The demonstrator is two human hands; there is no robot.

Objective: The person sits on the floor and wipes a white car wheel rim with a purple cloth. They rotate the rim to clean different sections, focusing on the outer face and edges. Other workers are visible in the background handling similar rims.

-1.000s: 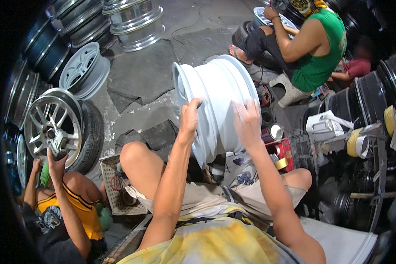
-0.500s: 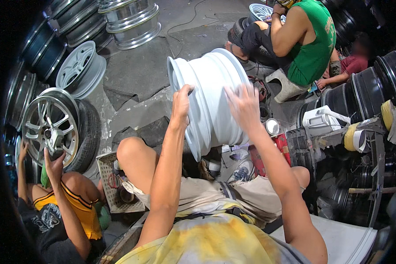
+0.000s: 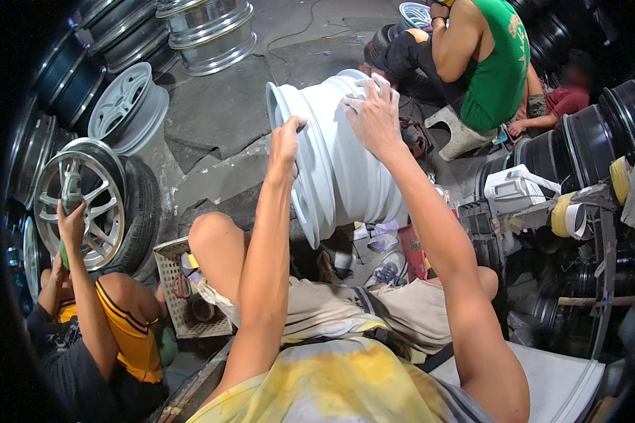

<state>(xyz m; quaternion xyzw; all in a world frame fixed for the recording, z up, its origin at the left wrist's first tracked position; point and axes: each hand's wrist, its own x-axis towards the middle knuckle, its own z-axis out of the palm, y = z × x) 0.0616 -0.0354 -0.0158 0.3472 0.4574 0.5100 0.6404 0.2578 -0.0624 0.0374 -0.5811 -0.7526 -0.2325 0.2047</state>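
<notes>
A white-grey car wheel rim (image 3: 335, 173) stands on its side in front of my knees, its barrel facing up. My left hand (image 3: 286, 146) is closed around the rim's left flange, thumb on top. On the far right part of the barrel rests my right hand (image 3: 375, 118), fingers stretched and spread, the fingertips whitish with dust. Whether anything thin lies beneath that palm is hidden. The underside of the rim and whatever supports it cannot be seen.
At left a person holds a power tool (image 3: 72, 185) against a spoked wheel (image 3: 109, 225). A plastic basket (image 3: 168, 282) stands by my left knee. A person in green sits on a stool (image 3: 458, 130) at far right. Stacked rims (image 3: 212, 42) line the back left.
My right hand has slid away from me and slightly left over the barrel. The rim has tilted a little. At left, the other person's power tool has moved up.
</notes>
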